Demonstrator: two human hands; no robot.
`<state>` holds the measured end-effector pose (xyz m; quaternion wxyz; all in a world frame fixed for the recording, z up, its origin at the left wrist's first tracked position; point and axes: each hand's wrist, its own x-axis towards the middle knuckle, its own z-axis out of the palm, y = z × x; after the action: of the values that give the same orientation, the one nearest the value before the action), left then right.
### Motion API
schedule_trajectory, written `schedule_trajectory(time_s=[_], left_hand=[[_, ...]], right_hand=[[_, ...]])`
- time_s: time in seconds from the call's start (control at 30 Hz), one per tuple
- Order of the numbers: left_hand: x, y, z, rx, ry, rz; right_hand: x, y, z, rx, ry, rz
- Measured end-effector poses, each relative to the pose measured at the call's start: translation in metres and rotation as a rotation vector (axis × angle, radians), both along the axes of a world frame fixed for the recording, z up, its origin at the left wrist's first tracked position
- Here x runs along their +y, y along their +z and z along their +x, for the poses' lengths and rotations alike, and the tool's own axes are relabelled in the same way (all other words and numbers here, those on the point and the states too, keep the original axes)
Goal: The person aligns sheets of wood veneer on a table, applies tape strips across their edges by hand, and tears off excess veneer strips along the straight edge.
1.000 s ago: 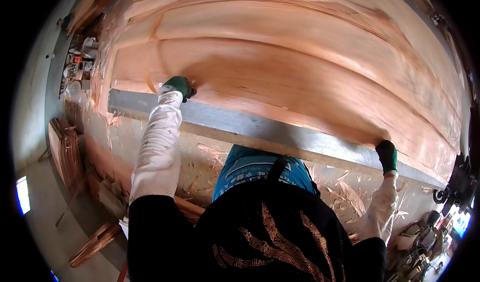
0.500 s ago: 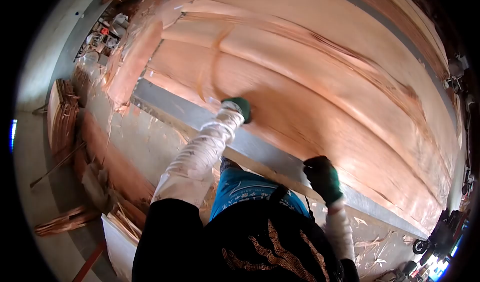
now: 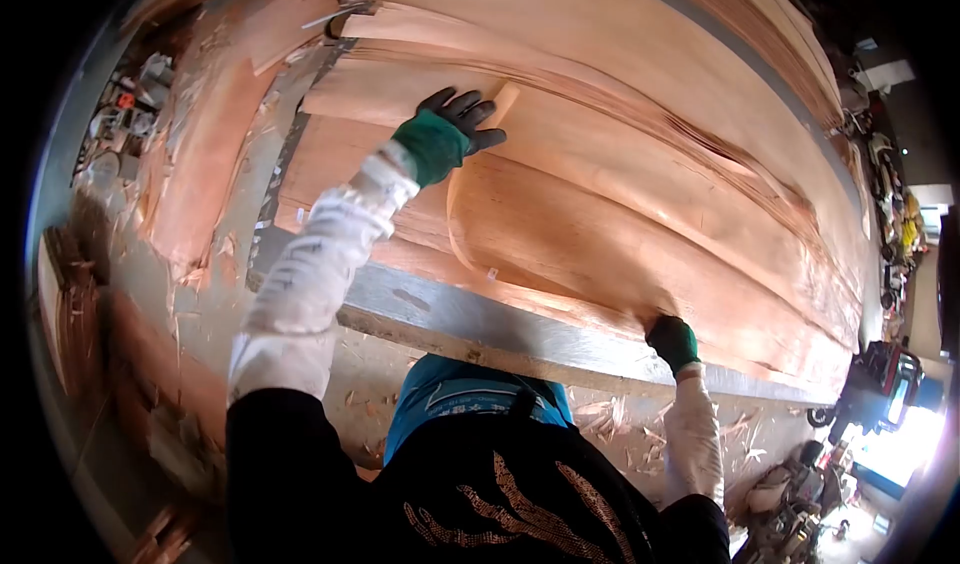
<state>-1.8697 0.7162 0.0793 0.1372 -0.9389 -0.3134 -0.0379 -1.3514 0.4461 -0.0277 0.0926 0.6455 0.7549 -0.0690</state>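
Large thin sheets of reddish wood veneer (image 3: 590, 234) cover the table, whose grey metal edge (image 3: 470, 314) runs along the side nearest me. My left hand (image 3: 447, 134), in a green and dark glove, is open with its fingers spread over the veneer, beside a narrow curved strip (image 3: 455, 214) that runs down toward the edge. Near the metal edge at the right, my right hand (image 3: 672, 342), gloved the same way, is closed at the border of the veneer. What its fingers hold is hidden.
Veneer scraps (image 3: 610, 419) litter the floor below the table. Stacked veneer (image 3: 70, 314) stands at the far left, with assorted items (image 3: 125, 114) above it. A dark vehicle (image 3: 880, 389) and clutter are at the right.
My left hand has moved up and away from the metal edge, and its fingers have spread. My right hand went inward, then back to the veneer's border. The view has shifted.
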Motion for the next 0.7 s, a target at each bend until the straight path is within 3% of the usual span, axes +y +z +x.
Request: schedule_trajectory(time_s=[0.1,0.13,0.17,0.33,0.4,0.43,0.47,0.53,0.6,0.7], left_hand=[[0.039,-0.032,0.005,0.163,-0.119,-0.001],[0.044,-0.041,0.004,0.241,-0.139,-0.027],[0.045,-0.042,-0.003,0.086,-0.170,-0.013],[-0.014,0.031,-0.068,-0.018,-0.135,-0.083],[-0.048,0.070,-0.100,0.205,0.106,-0.462],[-0.055,0.069,-0.123,0.203,0.158,-0.656],[-0.068,0.070,-0.141,0.130,0.196,-0.683],[-0.083,0.075,-0.159,0.085,0.508,-1.047],[-0.087,0.046,-0.184,0.003,0.635,-1.278],[-0.083,0.022,-0.194,0.320,0.662,-1.140]], right_hand=[[-0.001,-0.003,0.005,0.020,-0.084,-0.050],[-0.002,-0.010,0.010,-0.047,0.020,-0.006],[-0.002,-0.009,0.010,-0.043,0.034,0.012],[0.000,0.013,-0.010,0.025,-0.036,0.070],[-0.001,0.011,-0.007,0.113,-0.031,0.080],[-0.002,0.009,-0.005,0.092,-0.041,0.058],[-0.002,0.008,-0.005,0.029,0.002,0.075],[-0.002,0.007,-0.001,0.015,-0.017,0.020],[-0.001,0.007,0.000,0.031,-0.034,0.007],[0.001,0.011,-0.003,0.051,-0.063,-0.013]])
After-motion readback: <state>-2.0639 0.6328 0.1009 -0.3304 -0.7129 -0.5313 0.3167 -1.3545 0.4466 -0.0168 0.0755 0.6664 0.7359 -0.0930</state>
